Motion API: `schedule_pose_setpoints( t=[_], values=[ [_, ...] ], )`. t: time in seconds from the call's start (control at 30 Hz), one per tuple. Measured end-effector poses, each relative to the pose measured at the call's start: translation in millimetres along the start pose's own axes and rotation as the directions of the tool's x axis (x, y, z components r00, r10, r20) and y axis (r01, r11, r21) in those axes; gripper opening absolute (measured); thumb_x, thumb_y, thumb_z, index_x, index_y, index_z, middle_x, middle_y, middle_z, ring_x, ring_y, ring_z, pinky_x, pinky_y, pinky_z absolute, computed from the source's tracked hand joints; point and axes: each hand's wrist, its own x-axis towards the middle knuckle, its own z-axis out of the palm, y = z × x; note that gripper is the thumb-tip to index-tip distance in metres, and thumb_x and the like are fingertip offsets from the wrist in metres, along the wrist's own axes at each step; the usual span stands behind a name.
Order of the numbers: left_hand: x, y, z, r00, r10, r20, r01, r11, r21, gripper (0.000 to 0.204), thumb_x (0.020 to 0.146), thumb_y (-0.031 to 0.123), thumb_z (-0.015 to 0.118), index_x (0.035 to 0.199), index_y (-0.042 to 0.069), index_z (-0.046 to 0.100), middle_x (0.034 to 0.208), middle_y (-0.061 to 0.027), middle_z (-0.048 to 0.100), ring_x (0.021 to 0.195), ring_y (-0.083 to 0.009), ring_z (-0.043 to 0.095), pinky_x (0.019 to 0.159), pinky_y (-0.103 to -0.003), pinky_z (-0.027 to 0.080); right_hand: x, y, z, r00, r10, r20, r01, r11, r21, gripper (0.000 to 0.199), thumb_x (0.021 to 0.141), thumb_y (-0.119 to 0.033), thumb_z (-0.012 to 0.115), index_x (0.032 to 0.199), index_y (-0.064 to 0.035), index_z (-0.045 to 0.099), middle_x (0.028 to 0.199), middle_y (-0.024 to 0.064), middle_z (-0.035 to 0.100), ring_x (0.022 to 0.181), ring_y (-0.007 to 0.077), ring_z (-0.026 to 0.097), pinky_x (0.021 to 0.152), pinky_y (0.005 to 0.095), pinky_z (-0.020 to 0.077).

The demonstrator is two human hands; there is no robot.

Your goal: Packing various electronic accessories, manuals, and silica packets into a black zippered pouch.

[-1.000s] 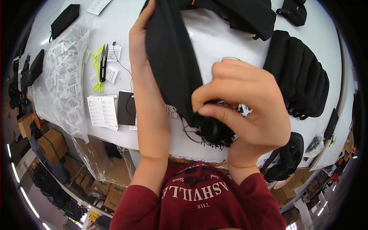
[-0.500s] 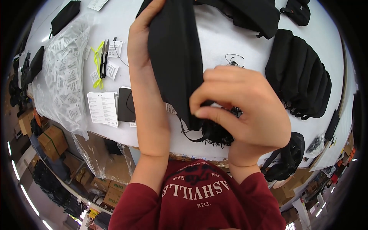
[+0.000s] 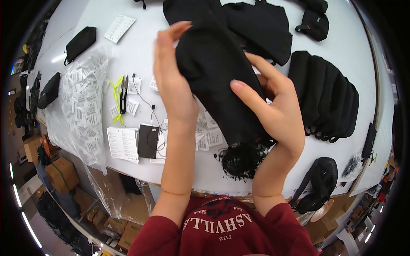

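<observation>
A long black fabric pouch [image 3: 222,89] lies slantwise between my two hands above the white table. My left hand [image 3: 173,81] has its palm along the pouch's left side, with the fingertips bent over near its far end; the fingers are slightly blurred. On the right side, my right hand [image 3: 275,106] grips the pouch, thumb on top and fingers partly hidden at its edge. Just below its near end sits a tangled heap of black cords [image 3: 241,161]. White paper labels [image 3: 211,135] lie scattered to the left of that heap.
Left are a clear plastic bag of labels [image 3: 83,102], black thread snips [image 3: 124,94] with a yellow-green cord, a stack of printed cards [image 3: 122,144] and a black card [image 3: 148,141]. A row of black pouches [image 3: 324,91] stands right; more black bags [image 3: 260,30] lie at the back.
The pouch has been turned and lowered toward the middle. My right hand has gone from pinching at its near end to gripping its right side. My left hand has shifted down along it.
</observation>
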Motion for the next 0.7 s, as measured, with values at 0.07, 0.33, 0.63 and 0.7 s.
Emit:
schedule_pose_setpoints(
  t=[0.07, 0.33, 0.63, 0.7],
  values=[
    [3.2, 7.5, -4.8, 0.857, 0.49, 0.161, -0.501, 0.715, 0.488, 0.056, 0.092, 0.03, 0.057, 0.136, -0.001, 0.04, 0.133, -0.0099, 0.048, 0.115, -0.0211, 0.047, 0.102, -0.035, 0.031, -0.8, -1.0, -5.4, 0.999, 0.035, -0.038, -0.034, 0.999, 0.037, 0.037, 0.083, -0.011, 0.068, 0.117, 0.0025, 0.058, 0.079, 0.008, 0.066, 0.07, 0.0068, 0.058, 0.065, 0.0215, 0.0461],
    [6.9, 23.5, -22.2, 0.969, 0.087, 0.233, -0.239, 0.578, 0.78, 0.049, 0.097, 0.038, 0.047, 0.127, 0.001, 0.054, 0.126, -0.0142, 0.058, 0.114, -0.0312, 0.054, 0.109, -0.042, 0.021, -12.1, 8.4, -37.3, 0.973, -0.148, -0.176, 0.16, 0.985, 0.059, 0.034, 0.082, -0.002, 0.064, 0.115, 0.0033, 0.06, 0.087, 0.0043, 0.066, 0.078, 0.0074, 0.058, 0.075, 0.0231, 0.0454],
    [-14.5, 35.0, -0.1, 0.829, 0.051, 0.557, -0.534, 0.37, 0.76, 0.047, 0.098, 0.037, 0.041, 0.135, 0.009, 0.05, 0.138, -0.0084, 0.05, 0.127, -0.029, 0.044, 0.109, -0.04, 0.02, -14.7, 15.2, -39.2, 0.877, -0.266, -0.401, 0.285, 0.958, -0.012, 0.031, 0.08, 0.006, 0.063, 0.111, 0.0034, 0.062, 0.087, 0.0041, 0.066, 0.081, 0.0076, 0.057, 0.077, 0.0195, 0.0435],
    [-8.7, 30.9, -0.1, 0.844, 0.197, 0.499, -0.535, 0.37, 0.76, 0.05, 0.099, 0.04, 0.034, 0.133, 0.007, 0.052, 0.141, -0.0108, 0.046, 0.13, -0.0274, 0.041, 0.11, -0.039, 0.019, -15.5, 11.0, -45.7, 0.893, -0.259, -0.367, 0.298, 0.953, 0.051, 0.03, 0.081, 0.005, 0.063, 0.112, 0.0032, 0.062, 0.086, 0.0041, 0.066, 0.08, 0.0073, 0.057, 0.076, 0.0193, 0.0434]
  ],
)
